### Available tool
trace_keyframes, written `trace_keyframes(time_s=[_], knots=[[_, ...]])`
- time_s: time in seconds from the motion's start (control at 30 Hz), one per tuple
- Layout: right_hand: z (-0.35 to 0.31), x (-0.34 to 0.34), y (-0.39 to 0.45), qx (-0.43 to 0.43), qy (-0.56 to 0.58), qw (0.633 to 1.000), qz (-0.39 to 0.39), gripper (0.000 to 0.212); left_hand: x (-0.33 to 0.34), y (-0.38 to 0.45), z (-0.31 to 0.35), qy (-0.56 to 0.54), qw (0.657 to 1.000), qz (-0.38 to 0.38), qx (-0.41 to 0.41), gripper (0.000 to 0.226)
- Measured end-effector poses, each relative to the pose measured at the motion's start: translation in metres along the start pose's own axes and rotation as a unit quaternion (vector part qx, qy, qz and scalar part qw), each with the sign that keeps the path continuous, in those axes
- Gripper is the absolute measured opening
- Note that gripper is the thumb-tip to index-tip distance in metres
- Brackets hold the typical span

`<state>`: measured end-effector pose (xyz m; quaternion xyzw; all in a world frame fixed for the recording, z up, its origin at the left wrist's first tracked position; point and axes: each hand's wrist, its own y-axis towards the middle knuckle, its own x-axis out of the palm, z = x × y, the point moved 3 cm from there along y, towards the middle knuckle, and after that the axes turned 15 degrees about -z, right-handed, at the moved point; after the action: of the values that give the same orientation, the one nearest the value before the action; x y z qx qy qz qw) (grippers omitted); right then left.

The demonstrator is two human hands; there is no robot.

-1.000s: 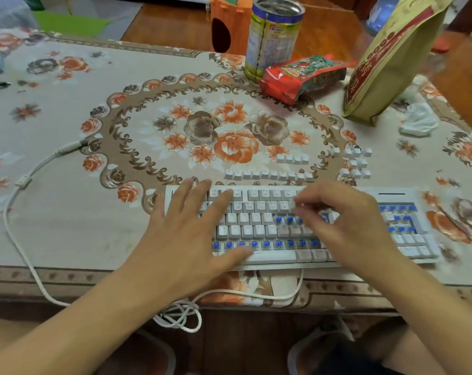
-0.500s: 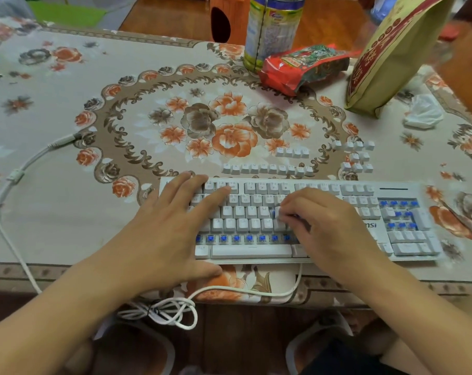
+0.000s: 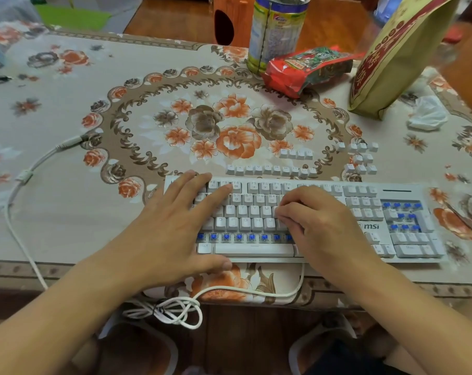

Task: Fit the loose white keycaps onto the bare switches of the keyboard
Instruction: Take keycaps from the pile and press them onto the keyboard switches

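The keyboard [image 3: 305, 220] sits at the near edge of the worktop [image 3: 53, 226], so both hands reach it easily. The left hand [image 3: 172, 234] lies flat across the left end, fingers straight and spread, thumb along the near edge. I'd guess that's just to pin the board down while the other hand pushes. The right hand [image 3: 321, 226] is curled over the middle rows, fingertips [image 3: 282, 212] bunched at the end of the home row, probably seating a cap there. Can't tell if that grip actually holds a keycap or is only pressing, since the fingers cover the spot.

A row of bare blue switches [image 3: 240, 237] runs just above the spacebar, and more bare ones show in the numpad [image 3: 404, 216]. The loose white keycaps [image 3: 272, 169] are lined up in rows just beyond the far edge of the keyboard, with a smaller cluster [image 3: 360, 158] to their right, presumably sorted that way for quick picking.

Legends on the loose caps are too blurry to read. The switches under the right palm are hidden, and the snack bag [image 3: 397, 50] and tin [image 3: 275, 31] at the far side are cut off at the top.
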<state>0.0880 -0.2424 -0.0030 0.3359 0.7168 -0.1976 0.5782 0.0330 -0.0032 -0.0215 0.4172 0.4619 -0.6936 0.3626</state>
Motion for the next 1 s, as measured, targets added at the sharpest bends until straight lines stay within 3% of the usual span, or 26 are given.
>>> trace_keyframes(time_s=[0.47,0.77,1.0], knots=[[-0.005,0.0,-0.002,0.029,-0.033,0.999,0.004,0.016,0.003,0.0,0.002,0.01,1.0,0.018,-0.004,0.107],[-0.004,0.01,0.006,0.037,-0.087,0.994,-0.049,0.024,0.003,0.002,0.005,0.022,0.999,0.035,-0.002,0.103],[-0.006,-0.011,0.006,0.057,-0.031,0.996,-0.064,0.025,0.003,0.003,0.006,0.028,0.999,0.038,0.0,0.103]])
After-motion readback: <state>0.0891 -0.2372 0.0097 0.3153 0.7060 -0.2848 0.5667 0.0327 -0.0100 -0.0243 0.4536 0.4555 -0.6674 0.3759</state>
